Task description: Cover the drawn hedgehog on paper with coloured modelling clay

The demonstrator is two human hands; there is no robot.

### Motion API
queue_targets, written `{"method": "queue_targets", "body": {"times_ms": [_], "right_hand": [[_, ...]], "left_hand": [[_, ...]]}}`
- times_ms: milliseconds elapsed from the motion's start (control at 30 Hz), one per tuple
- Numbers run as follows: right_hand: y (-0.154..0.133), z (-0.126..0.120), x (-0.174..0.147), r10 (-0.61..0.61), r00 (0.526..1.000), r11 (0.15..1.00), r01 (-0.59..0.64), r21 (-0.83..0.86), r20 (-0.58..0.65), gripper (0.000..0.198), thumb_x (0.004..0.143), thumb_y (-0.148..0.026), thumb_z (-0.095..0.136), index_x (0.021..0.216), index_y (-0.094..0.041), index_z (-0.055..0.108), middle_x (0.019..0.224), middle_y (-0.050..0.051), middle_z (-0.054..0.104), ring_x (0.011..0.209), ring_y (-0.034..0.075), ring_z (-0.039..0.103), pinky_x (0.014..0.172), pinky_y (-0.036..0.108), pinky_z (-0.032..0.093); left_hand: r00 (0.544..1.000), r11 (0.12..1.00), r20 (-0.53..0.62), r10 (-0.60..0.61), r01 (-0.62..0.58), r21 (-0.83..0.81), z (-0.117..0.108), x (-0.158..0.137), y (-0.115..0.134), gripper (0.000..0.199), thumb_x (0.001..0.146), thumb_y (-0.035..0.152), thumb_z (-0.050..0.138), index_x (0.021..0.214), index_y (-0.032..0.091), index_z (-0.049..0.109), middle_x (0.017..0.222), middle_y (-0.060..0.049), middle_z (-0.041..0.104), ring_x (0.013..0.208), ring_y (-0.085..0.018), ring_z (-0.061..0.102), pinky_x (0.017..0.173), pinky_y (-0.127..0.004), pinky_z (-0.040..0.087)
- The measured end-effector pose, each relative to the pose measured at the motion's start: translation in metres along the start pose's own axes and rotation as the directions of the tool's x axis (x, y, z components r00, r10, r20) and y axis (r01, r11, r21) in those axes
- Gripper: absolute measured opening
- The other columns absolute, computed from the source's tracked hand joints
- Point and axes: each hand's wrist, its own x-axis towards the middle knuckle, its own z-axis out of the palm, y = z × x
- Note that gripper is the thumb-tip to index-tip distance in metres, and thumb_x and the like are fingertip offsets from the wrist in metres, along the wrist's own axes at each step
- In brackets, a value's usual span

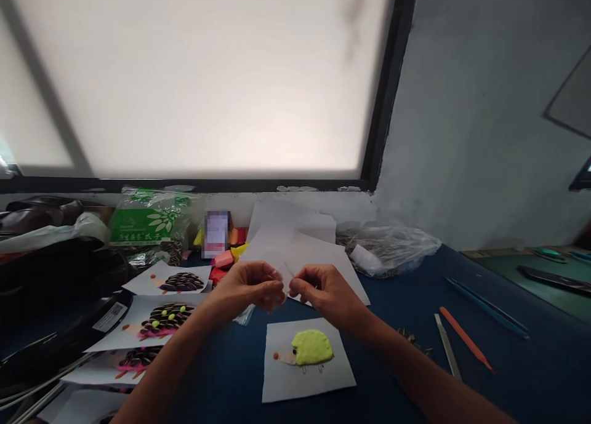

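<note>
My left hand (258,284) and my right hand (318,288) are raised close together above the table, fingertips nearly meeting. Both are pinched closed. Something thin, faint and see-through shows at their fingertips, too small and blurred to name. Below them lies a white card (277,384) with a hedgehog on it. Its body is a lumpy yellow-green clay shape (314,348), with a dark eye, a pale snout and an orange nose; two small legs are drawn beneath.
Finished-looking hedgehog cards (166,319) covered in seeds overlap at left. Behind stand a green seed bag (148,221), a phone (217,233), clay packets (223,260), white paper (272,245) and a clear plastic bag (392,248). Seeds (413,341), an orange tool (466,339), a flat stick (447,347) and blue tweezers (489,307) lie at right.
</note>
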Motion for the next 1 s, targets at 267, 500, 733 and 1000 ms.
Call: {"method": "queue_targets", "body": {"times_ms": [267, 500, 733, 1000], "right_hand": [[0.001, -0.011, 0.003, 0.064, 0.995, 0.993, -0.071, 0.090, 0.078, 0.024, 0.089, -0.035, 0.059, 0.081, -0.015, 0.069, 0.080, 0.004, 0.069, 0.064, 0.011, 0.055, 0.054, 0.021, 0.041], [0.000, -0.013, 0.002, 0.091, 0.994, 0.981, -0.101, 0.163, 0.066, 0.022, 0.082, -0.036, 0.067, 0.077, -0.015, 0.067, 0.073, 0.003, 0.066, 0.062, 0.010, 0.053, 0.054, 0.021, 0.040], [-0.001, -0.013, 0.003, 0.140, 0.982, 0.965, -0.164, 0.204, 0.124, 0.027, 0.084, -0.041, 0.061, 0.079, -0.015, 0.068, 0.077, 0.003, 0.067, 0.063, 0.010, 0.055, 0.053, 0.021, 0.040], [-0.005, -0.013, 0.003, 0.180, 0.977, 0.963, -0.199, 0.183, 0.116, 0.016, 0.077, -0.026, 0.063, 0.085, -0.014, 0.069, 0.080, 0.003, 0.068, 0.064, 0.010, 0.056, 0.054, 0.021, 0.041]], "left_hand": [[0.996, 0.999, 0.085, 0.012, -0.009, -0.037, -0.001, 0.000, -0.009, 0.031, 0.081, 0.044, 0.072, 0.083, 0.014, 0.066, 0.062, 0.001, 0.066, 0.050, -0.009, 0.055, 0.048, -0.020, 0.044], [0.999, 1.000, 0.043, 0.023, -0.024, 0.021, 0.006, -0.001, 0.000, 0.038, 0.086, 0.051, 0.063, 0.079, 0.015, 0.068, 0.066, -0.002, 0.069, 0.054, -0.011, 0.060, 0.053, -0.022, 0.049], [0.998, 0.997, 0.046, 0.049, -0.052, 0.062, 0.005, 0.000, -0.004, 0.039, 0.085, 0.054, 0.063, 0.078, 0.015, 0.066, 0.064, -0.002, 0.067, 0.051, -0.012, 0.059, 0.051, -0.023, 0.048], [0.997, 0.991, 0.060, 0.056, -0.063, 0.117, 0.006, -0.001, -0.003, 0.039, 0.087, 0.053, 0.059, 0.085, 0.015, 0.067, 0.064, -0.001, 0.066, 0.053, -0.012, 0.058, 0.053, -0.023, 0.046]]}}
